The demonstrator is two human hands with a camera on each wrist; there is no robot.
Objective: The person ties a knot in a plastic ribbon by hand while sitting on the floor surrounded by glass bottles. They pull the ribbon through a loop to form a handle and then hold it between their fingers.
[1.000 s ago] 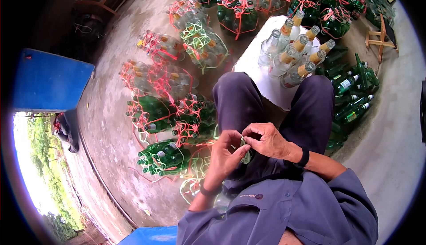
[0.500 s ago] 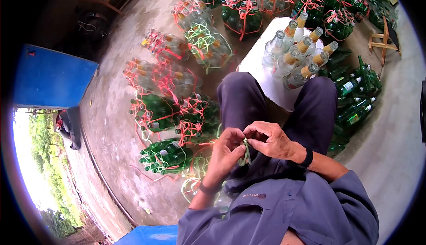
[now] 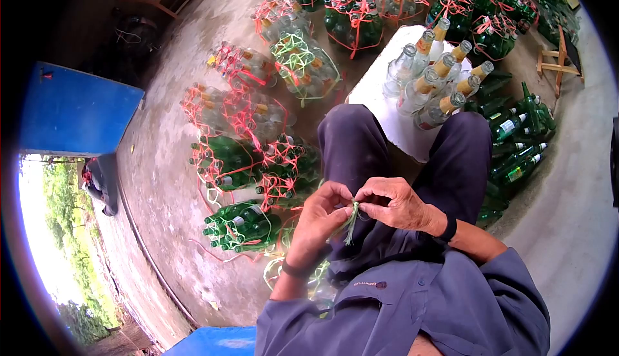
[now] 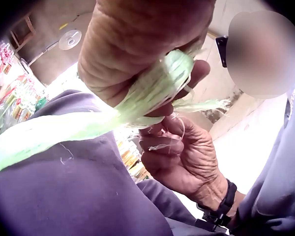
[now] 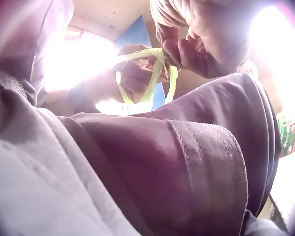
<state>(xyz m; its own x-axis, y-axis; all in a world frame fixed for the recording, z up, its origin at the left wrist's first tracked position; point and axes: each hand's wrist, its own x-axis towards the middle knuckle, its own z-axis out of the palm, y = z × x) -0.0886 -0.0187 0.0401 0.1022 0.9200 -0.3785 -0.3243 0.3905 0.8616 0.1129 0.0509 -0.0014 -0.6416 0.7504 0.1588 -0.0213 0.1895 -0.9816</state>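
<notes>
Over the lap, my left hand [image 3: 317, 217] and right hand [image 3: 394, 205] meet fingertip to fingertip. Between them is a pale green plastic strip [image 4: 54, 140], frayed at its ends. In the left wrist view, the strip passes under the curled fingers of the left hand [image 4: 142, 44], which pinch it where it bunches up. The right hand [image 4: 184, 160] pinches a thin end of it just beyond. From the right wrist view, the strip [image 5: 152, 86] hangs in loops beside the right fingers [image 5: 187, 54]. Its crossing point is partly hidden by fingers.
Clear bottles [image 3: 425, 88] stand on a white block [image 3: 367, 92] before the knees. Bundles of bottles tied with red and green strips, such as the green bundle [image 3: 242, 224], lie to the left. Loose green bottles [image 3: 516, 134] are piled at the right, near a wooden stool [image 3: 558, 63].
The strip's loose ends now hang lower and spread out below the fingertips. The left hand has tilted slightly, while both hands stay together over the lap.
</notes>
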